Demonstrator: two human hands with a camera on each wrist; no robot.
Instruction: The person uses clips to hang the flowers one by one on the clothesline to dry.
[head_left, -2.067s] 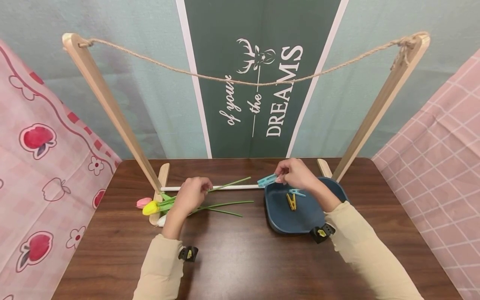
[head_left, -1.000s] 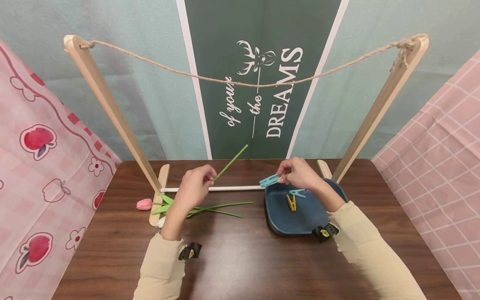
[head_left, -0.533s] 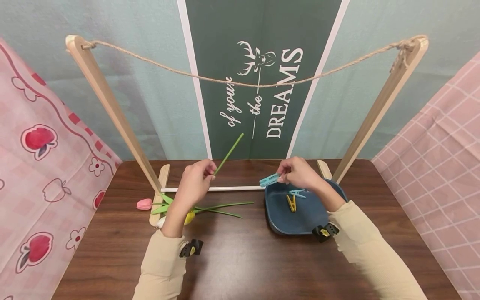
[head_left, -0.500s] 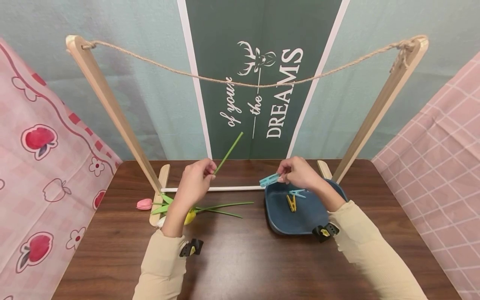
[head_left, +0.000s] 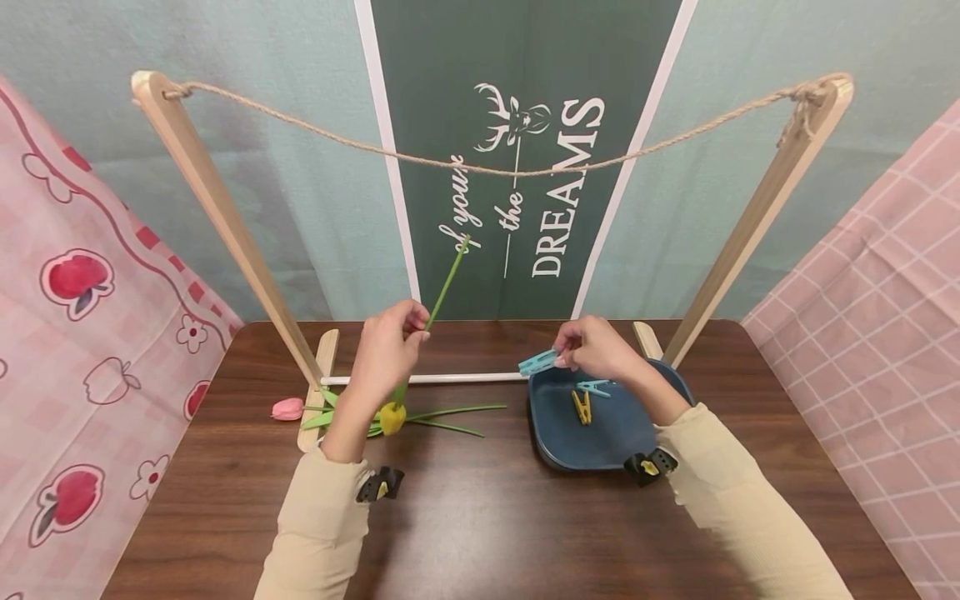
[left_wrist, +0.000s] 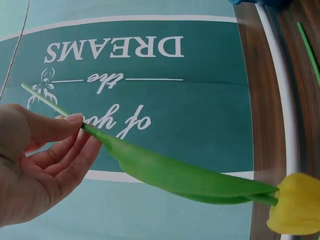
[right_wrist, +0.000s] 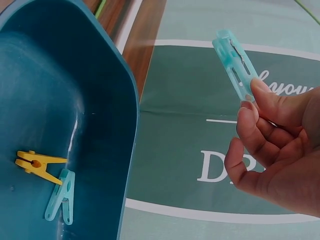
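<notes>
My left hand (head_left: 390, 346) pinches the green stem of a yellow tulip (left_wrist: 295, 204) between thumb and fingers. The flower hangs head down, its long leaf (left_wrist: 175, 172) below my fingertips and the bare stem end pointing up. In my right hand (head_left: 596, 348) a light blue clothespin (right_wrist: 236, 64) is pinched by one end, over the far left rim of a dark blue basin (head_left: 551, 446). Inside the basin lie a yellow clothespin (right_wrist: 40, 165) and another light blue clothespin (right_wrist: 63, 197). A pink tulip (head_left: 288, 409) lies on the table left of my left wrist.
Two wooden posts (head_left: 225, 217) hold a sagging twine rope (head_left: 450, 166) above the table. A white rod (head_left: 465, 378) runs low between their feet. Green stems (head_left: 457, 409) lie on the brown table (head_left: 480, 517). Patterned cloths hang around it.
My left hand lifts the yellow tulip from the other flowers and raises it, swinging its stem upward and bringing its head round to hang down. My right hand stays nearly still with the clothespin.
</notes>
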